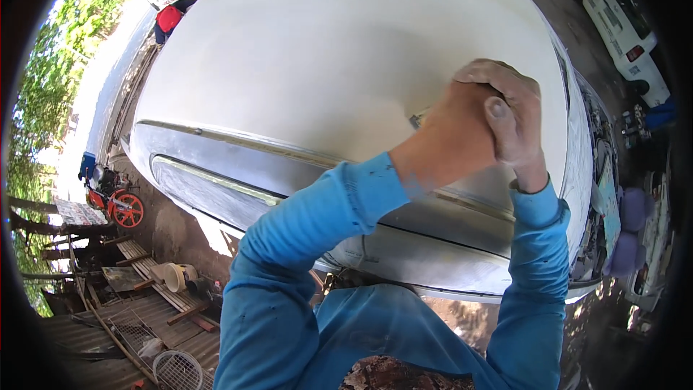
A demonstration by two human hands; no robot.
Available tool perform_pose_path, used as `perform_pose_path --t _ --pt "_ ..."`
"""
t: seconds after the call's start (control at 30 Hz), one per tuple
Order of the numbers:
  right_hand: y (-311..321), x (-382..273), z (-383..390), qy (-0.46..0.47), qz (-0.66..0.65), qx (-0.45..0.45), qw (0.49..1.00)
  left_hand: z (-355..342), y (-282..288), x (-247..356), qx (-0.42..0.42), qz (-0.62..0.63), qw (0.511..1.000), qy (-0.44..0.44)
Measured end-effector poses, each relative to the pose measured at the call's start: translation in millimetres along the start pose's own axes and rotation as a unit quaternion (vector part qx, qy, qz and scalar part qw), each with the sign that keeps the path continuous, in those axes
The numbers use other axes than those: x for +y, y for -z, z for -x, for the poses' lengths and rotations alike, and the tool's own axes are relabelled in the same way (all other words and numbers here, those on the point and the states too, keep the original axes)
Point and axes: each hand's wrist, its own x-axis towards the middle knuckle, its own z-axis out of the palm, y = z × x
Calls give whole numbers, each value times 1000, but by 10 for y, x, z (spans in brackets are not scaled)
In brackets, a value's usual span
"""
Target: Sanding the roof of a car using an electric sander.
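Both hands are clasped together above the pale, dusty roof [303, 43] of a vehicle, right of centre. My left hand [465, 119] reaches across from the left, its fingers hidden behind the other hand. Closed around it is my right hand [521, 117], with its thumb in front and dusty fingers curled over the top. Whether anything lies between the palms cannot be seen. A small dark-edged object [416, 120] on the roof is partly covered by my left wrist. Along the roof's near side runs a long gutter strip [245, 143], above the whitish side window area [216, 184].
A red-wheeled motorcycle [119, 198] stands at left. Lower left are a pale bucket [178, 275], planks and a racket [177, 370] on corrugated sheets. At far left is a person in red [168, 20]. A white vehicle [622, 36] and purple seats [626, 235] are at right.
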Motion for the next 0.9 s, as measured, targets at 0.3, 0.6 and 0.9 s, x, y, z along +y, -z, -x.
perform_pose_path --t 0.3,0.6,0.9 --pt "-393 556 -742 -57 38 -113 991 -275 503 -927 -8 -131 991 19" --pt "225 1132 -680 -37 -15 10 999 -1054 -230 -997 -109 -83 989 62" --pt "863 583 134 -139 77 11 987 -917 -938 -288 -116 -66 991 0"
